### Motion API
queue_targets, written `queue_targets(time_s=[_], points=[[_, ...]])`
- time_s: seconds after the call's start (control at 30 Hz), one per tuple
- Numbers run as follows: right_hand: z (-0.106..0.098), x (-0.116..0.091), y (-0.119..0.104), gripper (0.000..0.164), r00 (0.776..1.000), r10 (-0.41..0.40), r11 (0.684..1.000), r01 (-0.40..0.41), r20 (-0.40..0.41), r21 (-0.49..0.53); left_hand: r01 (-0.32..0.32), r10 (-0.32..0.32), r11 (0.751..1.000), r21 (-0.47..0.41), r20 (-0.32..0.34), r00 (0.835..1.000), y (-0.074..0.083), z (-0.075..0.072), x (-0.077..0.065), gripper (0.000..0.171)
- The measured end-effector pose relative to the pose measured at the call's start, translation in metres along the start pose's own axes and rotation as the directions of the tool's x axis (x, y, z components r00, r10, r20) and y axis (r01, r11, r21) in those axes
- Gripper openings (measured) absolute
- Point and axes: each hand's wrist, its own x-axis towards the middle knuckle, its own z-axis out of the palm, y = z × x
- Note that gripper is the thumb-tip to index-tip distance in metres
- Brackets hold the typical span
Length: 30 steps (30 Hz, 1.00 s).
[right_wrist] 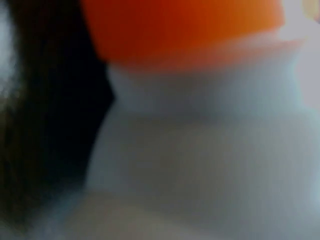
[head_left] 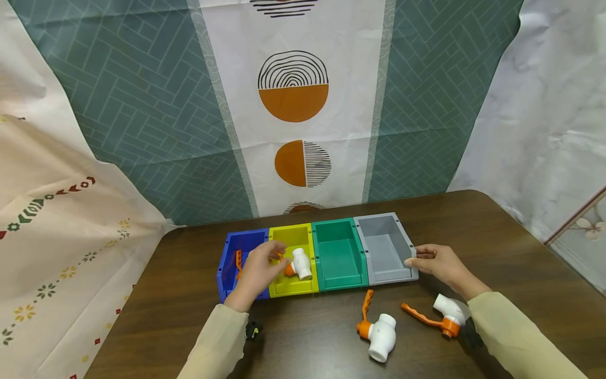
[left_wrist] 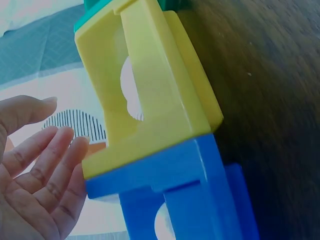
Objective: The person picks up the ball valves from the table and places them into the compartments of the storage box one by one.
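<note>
My left hand [head_left: 259, 267] hovers over the border between the blue bin [head_left: 221, 279] and the yellow bin [head_left: 295, 288]. Its fingers are loosely bent with nothing between them, as the left wrist view confirms. A white ball valve [head_left: 302, 264] with an orange handle lies in the yellow bin. In the blue bin an orange handle [head_left: 239, 261] shows; my left hand hides part of that bin. My right hand [head_left: 440, 265] pinches the right wall of the grey bin [head_left: 385, 252] near its front corner, thumb on the rim. The right wrist view is blurred by a close white-and-orange valve [right_wrist: 200, 150].
The green bin [head_left: 338, 258] joins the yellow and grey ones in a row. On the brown table [head_left: 303, 342], one ball valve [head_left: 382, 337] lies in front of the bins and another valve [head_left: 450, 311] beside my right sleeve. A small black item [head_left: 253, 330] lies near my left sleeve.
</note>
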Motion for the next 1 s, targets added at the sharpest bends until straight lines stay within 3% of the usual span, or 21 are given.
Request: queue_targets(time_s=[0.4,1.0], points=[[0.0,0.0,0.001,0.072,1.0,-0.001,1.0,0.001,-0.001,0.004,0.016,-0.017,1.0,-0.015,-0.035,0.999,-0.017,-0.012,-0.008,0.025],[0.0,0.001,0.0,0.075,1.0,0.018,1.0,-0.018,-0.001,0.002,0.029,-0.026,0.993,0.118,-0.033,0.999,-0.028,-0.041,-0.012,0.028]])
